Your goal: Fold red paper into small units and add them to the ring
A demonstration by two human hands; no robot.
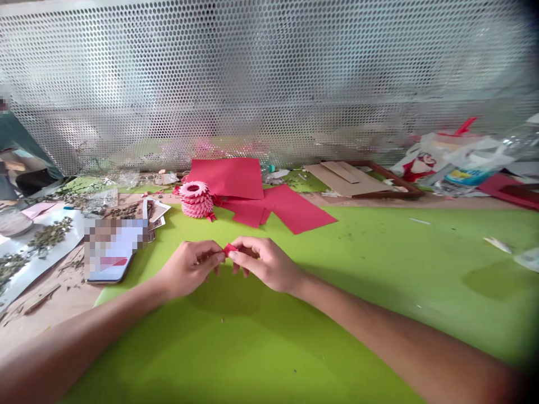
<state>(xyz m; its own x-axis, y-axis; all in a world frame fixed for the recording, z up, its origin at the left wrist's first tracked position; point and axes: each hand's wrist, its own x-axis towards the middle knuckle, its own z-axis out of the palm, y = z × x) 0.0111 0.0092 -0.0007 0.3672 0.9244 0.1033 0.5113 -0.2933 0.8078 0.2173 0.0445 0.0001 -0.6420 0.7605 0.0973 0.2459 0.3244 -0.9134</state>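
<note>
Between my fingertips is a small piece of red paper (229,249), held above the green table surface (252,348). My left hand (189,266) pinches its left side, and my right hand (265,262) pinches the right. How the piece is folded is hard to make out, since the fingers cover part of it. Just beyond my hands stands a ring-shaped stack of folded red and pink paper pieces (197,201). Several flat red paper sheets (229,178) lie behind and to the right of that stack.
A phone (113,252) lies at the left, near dried plant bits (50,233) on white paper. Perforated metal panelling (252,73) rises behind the table. Cardboard pieces (347,178) rest on a wooden frame at the back right, beside plastic bags (455,160). Part of another person (25,140) shows far left.
</note>
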